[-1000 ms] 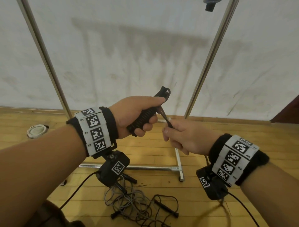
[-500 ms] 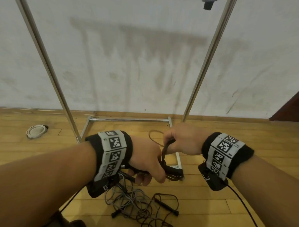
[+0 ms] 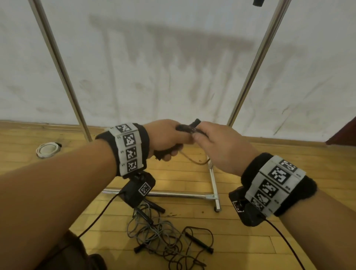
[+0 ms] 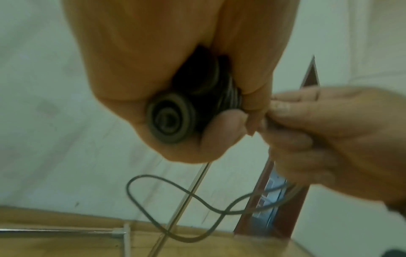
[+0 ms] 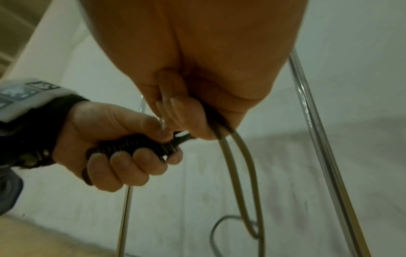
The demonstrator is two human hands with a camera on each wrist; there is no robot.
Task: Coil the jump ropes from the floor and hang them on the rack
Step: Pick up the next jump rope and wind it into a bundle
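My left hand point(image 3: 169, 137) grips the black ribbed handles point(image 5: 134, 145) of a jump rope; their round end caps point(image 4: 170, 120) show in the left wrist view. My right hand point(image 3: 221, 146) touches the left hand and pinches the rope's cord point(image 5: 232, 173) right at the handles. A loose loop of cord point(image 4: 175, 205) hangs below both hands. Both hands are held up in front of the metal rack point(image 3: 256, 63). More jump ropes point(image 3: 163, 237) lie tangled on the wooden floor below.
The rack's base bars point(image 3: 212, 185) run across the floor under my hands. A white round object point(image 3: 47, 150) lies on the floor at the left by the wall. A dark object point(image 3: 259, 2) hangs at the top right. Camera cables trail from both wrists.
Both hands have risen from low near the floor to chest height. The right hand has come onto the handles with the cord, and the hanging loop has shortened.
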